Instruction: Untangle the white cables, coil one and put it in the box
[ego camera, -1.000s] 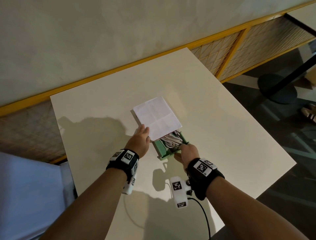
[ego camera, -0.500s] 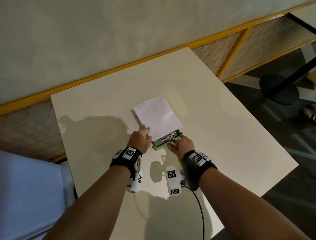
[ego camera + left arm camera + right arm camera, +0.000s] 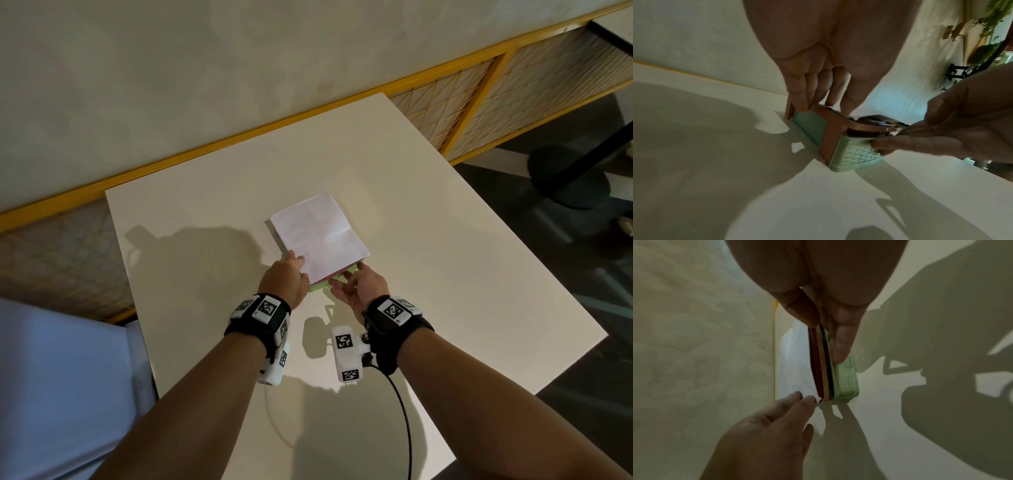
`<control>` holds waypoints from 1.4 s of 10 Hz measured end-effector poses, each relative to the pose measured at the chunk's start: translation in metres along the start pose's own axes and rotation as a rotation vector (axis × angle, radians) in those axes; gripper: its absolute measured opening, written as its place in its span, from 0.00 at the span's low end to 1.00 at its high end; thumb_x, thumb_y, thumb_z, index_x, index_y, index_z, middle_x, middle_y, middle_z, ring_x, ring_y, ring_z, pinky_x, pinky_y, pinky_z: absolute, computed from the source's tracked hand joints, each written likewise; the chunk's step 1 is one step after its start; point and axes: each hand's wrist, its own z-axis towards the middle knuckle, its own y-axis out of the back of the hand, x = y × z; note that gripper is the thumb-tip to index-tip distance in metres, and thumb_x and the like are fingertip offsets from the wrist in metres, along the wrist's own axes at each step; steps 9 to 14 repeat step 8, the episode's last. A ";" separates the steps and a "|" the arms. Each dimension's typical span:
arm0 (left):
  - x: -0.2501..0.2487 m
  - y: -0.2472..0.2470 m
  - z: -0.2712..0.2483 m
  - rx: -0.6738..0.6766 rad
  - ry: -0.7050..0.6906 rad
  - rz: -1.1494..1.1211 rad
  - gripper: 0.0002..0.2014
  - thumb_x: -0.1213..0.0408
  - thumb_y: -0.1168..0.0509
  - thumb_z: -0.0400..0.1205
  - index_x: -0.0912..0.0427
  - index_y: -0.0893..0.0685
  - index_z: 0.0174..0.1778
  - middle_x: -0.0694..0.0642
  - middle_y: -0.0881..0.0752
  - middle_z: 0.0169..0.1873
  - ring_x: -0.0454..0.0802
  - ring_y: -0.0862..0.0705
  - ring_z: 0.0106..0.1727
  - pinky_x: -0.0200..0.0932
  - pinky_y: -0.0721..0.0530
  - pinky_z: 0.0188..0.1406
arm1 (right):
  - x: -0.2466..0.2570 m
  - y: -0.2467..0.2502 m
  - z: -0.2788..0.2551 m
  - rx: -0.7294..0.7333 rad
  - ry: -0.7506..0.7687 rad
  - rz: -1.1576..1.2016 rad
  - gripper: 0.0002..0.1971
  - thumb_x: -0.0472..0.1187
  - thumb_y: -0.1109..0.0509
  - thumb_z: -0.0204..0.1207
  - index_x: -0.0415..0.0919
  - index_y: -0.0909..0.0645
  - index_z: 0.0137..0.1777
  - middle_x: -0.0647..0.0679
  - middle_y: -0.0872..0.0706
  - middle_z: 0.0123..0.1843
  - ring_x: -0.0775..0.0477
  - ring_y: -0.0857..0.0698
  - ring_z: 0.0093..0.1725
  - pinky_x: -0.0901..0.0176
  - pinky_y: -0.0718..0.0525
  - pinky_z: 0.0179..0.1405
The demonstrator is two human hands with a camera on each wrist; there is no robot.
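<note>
The box is a brown sleeve (image 3: 830, 129) topped with white paper (image 3: 318, 236), with a pale green woven-pattern drawer (image 3: 320, 285) that is almost fully inside it. My left hand (image 3: 294, 269) grips the sleeve's near left corner, thumb on top and fingers down the side (image 3: 807, 97). My right hand (image 3: 346, 279) presses straight fingers (image 3: 879, 145) against the drawer's green front (image 3: 846, 381). Only a narrow dark gap is left above the drawer. The white cables are hidden from every view.
The box sits mid-way on a cream table (image 3: 445, 257), with bare surface all round it. A yellow-framed lattice rail (image 3: 479, 96) and a wall run behind the table's far edge. A black cord (image 3: 404, 411) trails from my right wrist. A dark table base (image 3: 565, 178) stands on the floor at right.
The green drawer, open with the coiled white cable showing a second ago, has slid into the sleeve under my right hand. The cable is now out of sight.
</note>
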 end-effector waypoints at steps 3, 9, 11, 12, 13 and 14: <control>-0.014 -0.016 0.005 0.074 -0.312 0.309 0.26 0.52 0.57 0.88 0.47 0.49 0.83 0.58 0.51 0.85 0.61 0.53 0.84 0.63 0.48 0.80 | -0.001 0.002 -0.002 -0.023 0.071 -0.281 0.31 0.29 0.51 0.79 0.53 0.43 0.80 0.45 0.19 0.59 0.42 0.15 0.52 0.49 0.15 0.48; -0.002 -0.016 -0.011 0.049 -0.243 -0.054 0.36 0.54 0.40 0.83 0.55 0.51 0.84 0.60 0.53 0.84 0.56 0.56 0.85 0.61 0.50 0.82 | -0.007 0.022 -0.002 -0.003 0.042 -0.428 0.31 0.33 0.45 0.81 0.51 0.49 0.82 0.44 0.22 0.61 0.47 0.14 0.38 0.55 0.17 0.37; -0.002 -0.016 -0.011 0.049 -0.243 -0.054 0.36 0.54 0.40 0.83 0.55 0.51 0.84 0.60 0.53 0.84 0.56 0.56 0.85 0.61 0.50 0.82 | -0.007 0.022 -0.002 -0.003 0.042 -0.428 0.31 0.33 0.45 0.81 0.51 0.49 0.82 0.44 0.22 0.61 0.47 0.14 0.38 0.55 0.17 0.37; -0.002 -0.016 -0.011 0.049 -0.243 -0.054 0.36 0.54 0.40 0.83 0.55 0.51 0.84 0.60 0.53 0.84 0.56 0.56 0.85 0.61 0.50 0.82 | -0.007 0.022 -0.002 -0.003 0.042 -0.428 0.31 0.33 0.45 0.81 0.51 0.49 0.82 0.44 0.22 0.61 0.47 0.14 0.38 0.55 0.17 0.37; -0.002 -0.016 -0.011 0.049 -0.243 -0.054 0.36 0.54 0.40 0.83 0.55 0.51 0.84 0.60 0.53 0.84 0.56 0.56 0.85 0.61 0.50 0.82 | -0.007 0.022 -0.002 -0.003 0.042 -0.428 0.31 0.33 0.45 0.81 0.51 0.49 0.82 0.44 0.22 0.61 0.47 0.14 0.38 0.55 0.17 0.37; -0.002 -0.016 -0.011 0.049 -0.243 -0.054 0.36 0.54 0.40 0.83 0.55 0.51 0.84 0.60 0.53 0.84 0.56 0.56 0.85 0.61 0.50 0.82 | -0.007 0.022 -0.002 -0.003 0.042 -0.428 0.31 0.33 0.45 0.81 0.51 0.49 0.82 0.44 0.22 0.61 0.47 0.14 0.38 0.55 0.17 0.37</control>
